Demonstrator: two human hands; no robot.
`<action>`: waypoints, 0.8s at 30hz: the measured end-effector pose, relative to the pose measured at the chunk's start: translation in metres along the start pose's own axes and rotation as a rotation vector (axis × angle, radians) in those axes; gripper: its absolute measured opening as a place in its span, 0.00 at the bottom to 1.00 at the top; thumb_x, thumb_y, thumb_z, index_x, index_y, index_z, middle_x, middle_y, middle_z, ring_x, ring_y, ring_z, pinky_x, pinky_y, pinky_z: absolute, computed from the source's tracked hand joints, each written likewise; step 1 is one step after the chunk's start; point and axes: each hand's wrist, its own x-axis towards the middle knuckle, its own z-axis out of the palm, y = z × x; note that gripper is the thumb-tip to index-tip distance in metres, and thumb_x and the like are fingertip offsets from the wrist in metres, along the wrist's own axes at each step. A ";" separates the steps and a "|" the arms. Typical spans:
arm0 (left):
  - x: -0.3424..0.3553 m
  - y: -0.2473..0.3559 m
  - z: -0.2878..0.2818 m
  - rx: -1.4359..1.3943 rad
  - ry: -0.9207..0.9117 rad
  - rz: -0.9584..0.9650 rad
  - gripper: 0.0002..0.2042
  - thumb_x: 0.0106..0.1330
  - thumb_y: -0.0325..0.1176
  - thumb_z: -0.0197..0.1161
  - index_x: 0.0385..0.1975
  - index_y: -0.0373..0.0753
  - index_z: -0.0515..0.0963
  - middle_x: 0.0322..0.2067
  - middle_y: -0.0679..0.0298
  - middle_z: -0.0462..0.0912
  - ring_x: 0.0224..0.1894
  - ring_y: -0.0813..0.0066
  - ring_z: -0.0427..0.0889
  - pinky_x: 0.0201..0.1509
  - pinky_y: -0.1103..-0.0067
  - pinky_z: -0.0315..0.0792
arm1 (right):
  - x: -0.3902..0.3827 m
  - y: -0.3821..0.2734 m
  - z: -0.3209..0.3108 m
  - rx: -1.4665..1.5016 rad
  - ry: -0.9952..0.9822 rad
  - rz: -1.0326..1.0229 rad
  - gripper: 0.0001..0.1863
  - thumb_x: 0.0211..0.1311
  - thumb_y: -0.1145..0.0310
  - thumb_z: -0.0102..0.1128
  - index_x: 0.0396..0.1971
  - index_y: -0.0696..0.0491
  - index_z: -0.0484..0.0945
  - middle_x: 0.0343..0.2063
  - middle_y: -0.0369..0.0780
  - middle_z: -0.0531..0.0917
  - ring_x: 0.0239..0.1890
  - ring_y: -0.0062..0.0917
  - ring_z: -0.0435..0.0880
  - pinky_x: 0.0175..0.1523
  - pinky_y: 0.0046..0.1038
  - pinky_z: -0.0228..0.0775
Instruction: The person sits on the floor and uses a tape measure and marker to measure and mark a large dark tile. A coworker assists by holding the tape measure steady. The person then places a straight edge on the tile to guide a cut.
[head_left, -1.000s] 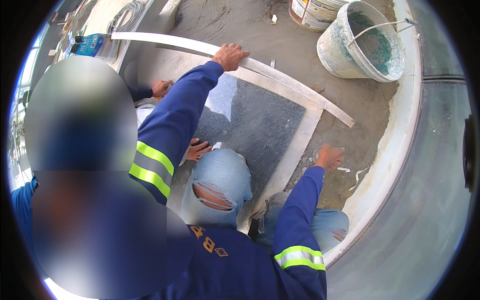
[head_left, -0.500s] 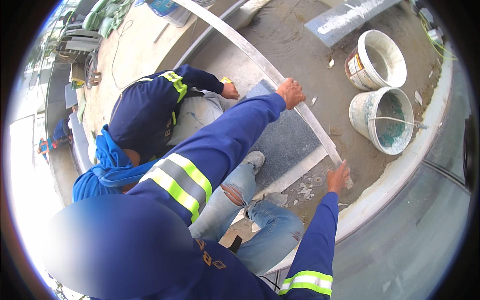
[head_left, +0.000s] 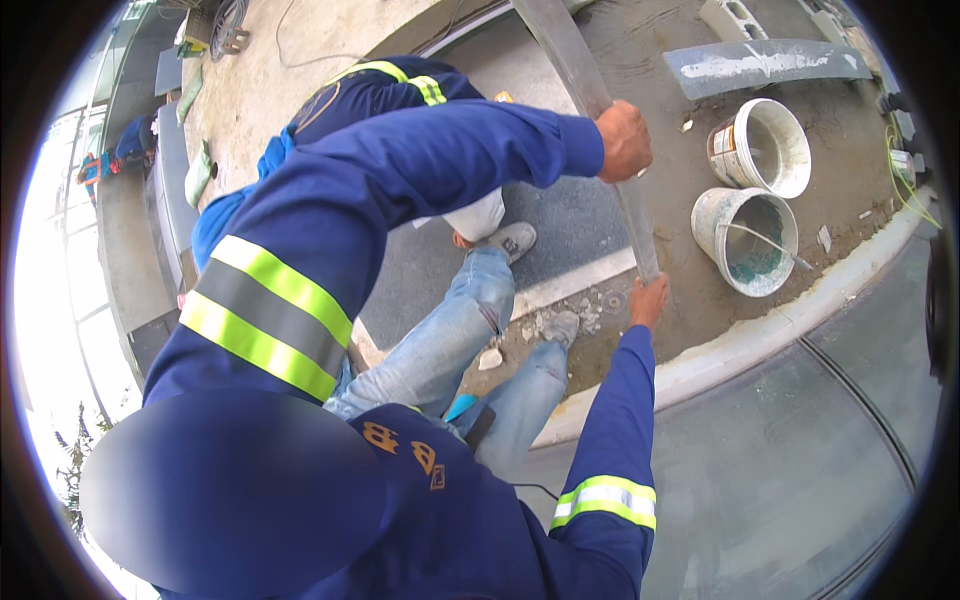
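Note:
A long, flat metal straightedge point(head_left: 638, 225) runs from the top of the view down toward me. My left hand point(head_left: 623, 142) is closed around it partway along. At its near end, my right hand point(head_left: 648, 300) grips the bar with its fingers wrapped over it. Beneath and left of the bar lies a dark blue-grey stone slab point(head_left: 560, 225). Grey mortar point(head_left: 690, 320) spreads to the right, below the bar. Whether the bar touches slab or mortar I cannot tell.
A co-worker in a dark blue jacket point(head_left: 340, 100) crouches at left, partly hidden by my left arm. Two smeared white buckets point(head_left: 718, 228) stand at right. Behind them lies a curved grey slab point(head_left: 690, 72) with white smears. Rubble bits point(head_left: 590, 312) lie near my foot.
The straightedge has swung to a steeper angle in the view, and my left hand appears larger and closer. Both hands still hold the bar. The whole view has shifted, too.

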 end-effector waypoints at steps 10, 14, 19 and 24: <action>-0.169 0.083 -0.141 -0.044 -0.012 -0.210 0.02 0.53 0.33 0.68 0.21 0.44 0.85 0.23 0.64 0.87 0.29 0.65 0.88 0.25 0.68 0.76 | -0.049 -0.004 -0.084 0.147 -0.074 -0.245 0.26 0.61 0.70 0.65 0.57 0.59 0.67 0.51 0.54 0.77 0.57 0.52 0.76 0.60 0.49 0.68; -0.229 0.132 -0.164 -0.148 -0.124 -0.368 0.02 0.54 0.30 0.67 0.24 0.40 0.84 0.24 0.61 0.87 0.28 0.65 0.88 0.26 0.69 0.76 | -0.055 0.022 -0.091 0.087 -0.022 -0.424 0.27 0.58 0.75 0.66 0.56 0.60 0.67 0.50 0.54 0.77 0.57 0.52 0.76 0.60 0.49 0.68; -0.292 0.201 -0.152 -0.341 -0.138 -0.526 0.06 0.55 0.29 0.66 0.28 0.35 0.79 0.24 0.58 0.82 0.26 0.63 0.87 0.26 0.69 0.75 | -0.073 0.038 -0.115 -0.015 -0.031 -0.559 0.27 0.56 0.78 0.66 0.55 0.59 0.69 0.51 0.52 0.76 0.59 0.51 0.75 0.60 0.49 0.68; -0.339 0.257 -0.111 -0.552 -0.141 -0.707 0.08 0.54 0.28 0.67 0.31 0.35 0.77 0.28 0.56 0.81 0.28 0.57 0.86 0.34 0.68 0.76 | -0.076 0.055 -0.108 -0.199 -0.031 -0.682 0.28 0.57 0.77 0.66 0.58 0.55 0.68 0.56 0.48 0.74 0.61 0.49 0.73 0.61 0.51 0.69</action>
